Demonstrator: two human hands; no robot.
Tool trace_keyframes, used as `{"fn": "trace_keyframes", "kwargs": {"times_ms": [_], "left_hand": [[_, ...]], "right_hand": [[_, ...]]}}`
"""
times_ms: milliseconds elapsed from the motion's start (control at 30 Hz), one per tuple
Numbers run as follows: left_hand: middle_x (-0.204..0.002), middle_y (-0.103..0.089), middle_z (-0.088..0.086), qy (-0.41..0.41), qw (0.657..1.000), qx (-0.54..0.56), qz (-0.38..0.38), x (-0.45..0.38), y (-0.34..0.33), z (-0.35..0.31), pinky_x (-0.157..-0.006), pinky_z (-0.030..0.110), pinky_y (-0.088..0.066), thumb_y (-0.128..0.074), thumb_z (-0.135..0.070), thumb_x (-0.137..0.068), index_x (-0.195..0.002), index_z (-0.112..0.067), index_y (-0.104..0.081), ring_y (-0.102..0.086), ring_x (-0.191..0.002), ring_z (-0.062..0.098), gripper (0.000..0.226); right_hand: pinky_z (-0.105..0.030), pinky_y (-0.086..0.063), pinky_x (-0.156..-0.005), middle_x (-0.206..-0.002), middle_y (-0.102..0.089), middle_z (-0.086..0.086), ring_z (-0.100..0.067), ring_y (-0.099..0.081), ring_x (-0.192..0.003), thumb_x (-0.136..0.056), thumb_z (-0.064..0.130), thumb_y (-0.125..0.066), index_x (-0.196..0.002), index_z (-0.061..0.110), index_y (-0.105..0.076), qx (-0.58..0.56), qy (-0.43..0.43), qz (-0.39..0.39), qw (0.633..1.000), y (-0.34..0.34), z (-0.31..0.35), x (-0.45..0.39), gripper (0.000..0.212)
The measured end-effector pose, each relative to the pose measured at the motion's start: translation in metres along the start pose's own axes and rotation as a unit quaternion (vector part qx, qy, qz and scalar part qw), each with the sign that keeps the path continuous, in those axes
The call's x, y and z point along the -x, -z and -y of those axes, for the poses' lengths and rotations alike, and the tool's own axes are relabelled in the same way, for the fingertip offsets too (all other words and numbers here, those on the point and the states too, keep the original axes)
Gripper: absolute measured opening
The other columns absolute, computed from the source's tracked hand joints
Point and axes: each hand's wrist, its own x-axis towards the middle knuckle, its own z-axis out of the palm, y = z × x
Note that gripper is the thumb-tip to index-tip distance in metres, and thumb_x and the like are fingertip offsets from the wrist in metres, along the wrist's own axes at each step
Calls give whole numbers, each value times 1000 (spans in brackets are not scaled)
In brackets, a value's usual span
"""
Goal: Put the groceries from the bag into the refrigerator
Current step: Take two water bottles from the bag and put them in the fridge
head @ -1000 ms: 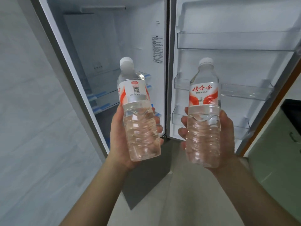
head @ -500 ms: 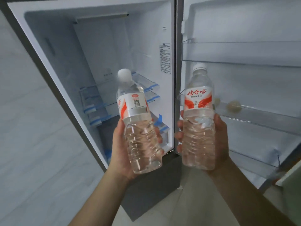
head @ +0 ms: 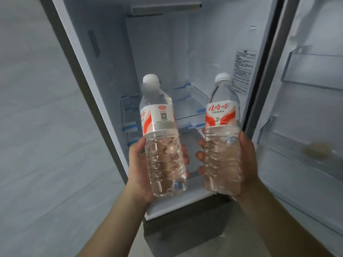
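I hold two clear water bottles with white caps and red-and-white labels, both upright in front of the open refrigerator [head: 159, 52]. My left hand [head: 138, 167] grips the lower half of the left bottle [head: 159, 134]. My right hand [head: 246, 160] wraps around the lower half of the right bottle [head: 221, 134]. The bottles stand side by side, slightly apart, level with the glass shelves [head: 187, 106] inside the compartment. No bag is in view.
The refrigerator door [head: 306, 117] stands open on the right, with clear door bins [head: 313, 71]; a blurred pale item [head: 315, 150] lies in the middle bin. A grey tiled wall [head: 37, 127] runs along the left. A dark lower drawer front [head: 185, 225] sits below the compartment.
The view has swung left, so the refrigerator's inside is now centred behind the bottles. Both hands have come closer together and nearer the compartment, still holding their bottles.
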Motion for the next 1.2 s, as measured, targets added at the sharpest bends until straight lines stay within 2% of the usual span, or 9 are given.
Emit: {"fn": "trace_keyframes", "kwargs": {"times_ms": [200,400,533,633,700,833,967,1067,1200], "left_hand": [[-96,-58,9,-44,999,-26,-2,-44,31,-43,-76,37,-51,-78,-47,-63,-110,-11,-59,-59,-84,24,63],[-96,-65,12,-80,990,-99,-63,-80,62,-68,-81,42,-52,-79,-51,-63,-105,-11,-68,-64,-87,27,59],[-96,-67,13,-83,981,-130,-115,-104,78,-79,-84,44,-52,-76,-52,-66,-100,-11,-71,-66,-86,28,53],[-109,-66,17,-97,951,-220,-196,-123,88,-88,-90,50,-49,-81,-56,-62,-123,-6,-59,-65,-98,33,82],[-116,-67,14,-124,921,-287,-233,-135,92,-88,-94,54,-48,-82,-55,-61,-128,-13,-55,-65,-105,34,83],[-109,-72,-2,-187,869,-354,-290,-165,92,-95,-90,44,-52,-77,-44,-75,-118,-28,-59,-69,-101,20,49],[-115,-69,-7,-239,816,-412,-327,-210,108,-114,-94,43,-51,-75,-47,-78,-125,-29,-53,-66,-106,13,55],[-116,-68,-6,-251,801,-427,-337,-235,124,-126,-96,42,-51,-74,-46,-79,-126,-26,-51,-65,-106,11,57],[-113,-70,-3,-246,791,-437,-350,-251,147,-136,-92,38,-54,-77,-31,-81,-123,-21,-53,-67,-102,12,49]], "right_hand": [[-42,-57,-76,-104,-68,-11,-26,-68,-86,-70,45,-81,-124,10,-52,64,29,-45,997,11,18,-57,70],[-40,-59,-68,-95,-71,-12,-26,-70,-78,-55,46,-89,-105,9,-71,125,70,-117,983,26,29,-94,65],[-43,-59,-66,-99,-71,-17,-30,-71,-80,-44,47,-93,-114,6,-64,161,77,-179,968,39,45,-120,86],[-43,-58,-66,-101,-72,-16,-30,-71,-82,-37,49,-94,-122,7,-58,190,69,-222,954,53,57,-141,101],[-42,-58,-68,-102,-71,-15,-29,-71,-84,-40,49,-94,-119,8,-61,210,66,-216,951,63,65,-157,95],[-39,-56,-69,-99,-71,-9,-25,-69,-89,-44,55,-90,-115,13,-62,294,91,-228,924,78,83,-192,87],[-38,-53,-83,-109,-71,2,-18,-67,-100,-66,46,-78,-126,24,-55,418,127,-240,867,91,103,-227,68],[-35,-53,-82,-110,-70,10,-9,-68,-98,-73,41,-78,-119,41,-56,465,133,-258,836,97,112,-252,51],[-33,-57,-75,-102,-73,8,-10,-70,-90,-76,32,-80,-115,32,-63,489,165,-294,805,115,116,-285,43]]}}
